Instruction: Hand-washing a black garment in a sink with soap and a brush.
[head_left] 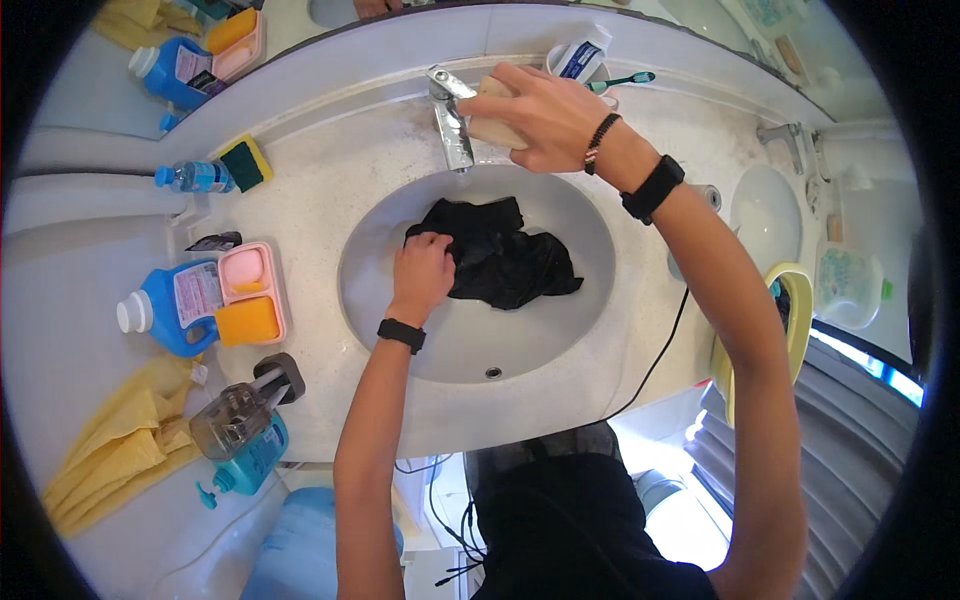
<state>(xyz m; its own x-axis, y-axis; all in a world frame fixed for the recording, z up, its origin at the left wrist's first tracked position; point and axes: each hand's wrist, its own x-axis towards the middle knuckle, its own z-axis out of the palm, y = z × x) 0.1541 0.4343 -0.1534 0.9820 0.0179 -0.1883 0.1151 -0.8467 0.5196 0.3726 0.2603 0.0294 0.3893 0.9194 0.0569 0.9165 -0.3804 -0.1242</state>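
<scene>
A crumpled black cloth, wet-looking in places, lies in the oval white sink. My left hand rests on its left edge, fingers curled into the fabric. Above the sink's far rim, my right hand is closed around a beige bar of soap. Its index finger reaches to the lever of the chrome faucet, touching it or very near it. The faucet's spout points down over the sink, and no water stream can be made out. Part of the soap is hidden by the fingers.
Left on the counter are a blue detergent jug, a pink soap tray with an orange sponge, a small bottle and a green-yellow sponge. A toothbrush sticks out behind my right hand. A yellow basin stands right.
</scene>
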